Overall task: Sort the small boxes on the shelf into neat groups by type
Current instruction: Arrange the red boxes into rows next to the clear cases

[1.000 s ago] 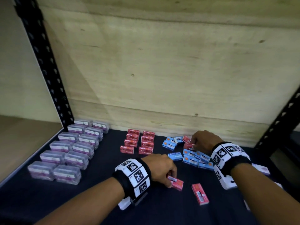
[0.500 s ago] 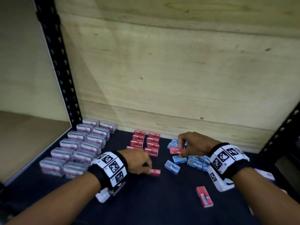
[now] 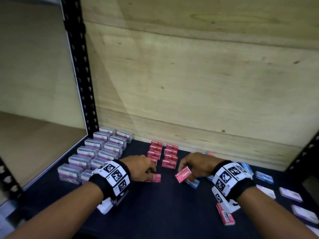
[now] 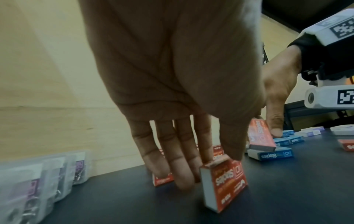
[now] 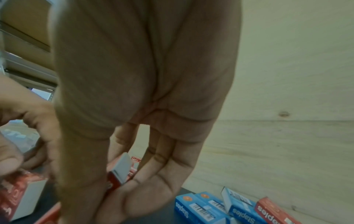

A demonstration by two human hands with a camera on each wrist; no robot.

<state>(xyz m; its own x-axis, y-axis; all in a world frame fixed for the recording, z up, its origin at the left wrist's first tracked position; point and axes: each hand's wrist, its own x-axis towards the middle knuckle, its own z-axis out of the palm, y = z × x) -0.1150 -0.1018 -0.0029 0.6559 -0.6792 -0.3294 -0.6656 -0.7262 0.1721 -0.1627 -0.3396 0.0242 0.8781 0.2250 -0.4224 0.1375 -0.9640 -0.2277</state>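
Shelf [image 3: 155,213] is dark-topped with a plywood back panel [image 3: 198,83]. Far left: clear plastic cases [image 3: 96,152] in two neat rows. Centre back: red staple boxes [image 3: 170,156] in two columns. Right side is a mess: blue staple boxes [image 5: 203,207] loose in a cluster, pale white/purple boxes [image 3: 290,194] scattered near the right edge, one stray red box [image 3: 226,215] lying flat near the right wrist. Left hand [image 3: 140,168] is at the near end of the left red column, thumb and fingers [image 4: 184,171] pinching a red box [image 4: 224,184] that stands on edge on the shelf; the other fingers are straight, slightly apart, tips at the surface. Right hand [image 3: 196,163] pinches a second red box [image 3: 183,174] between thumb and curled fingers, tilted, lifted just above a blue box [image 3: 192,182] lying under it. Both held boxes are near the front of the red columns, apart from each other.
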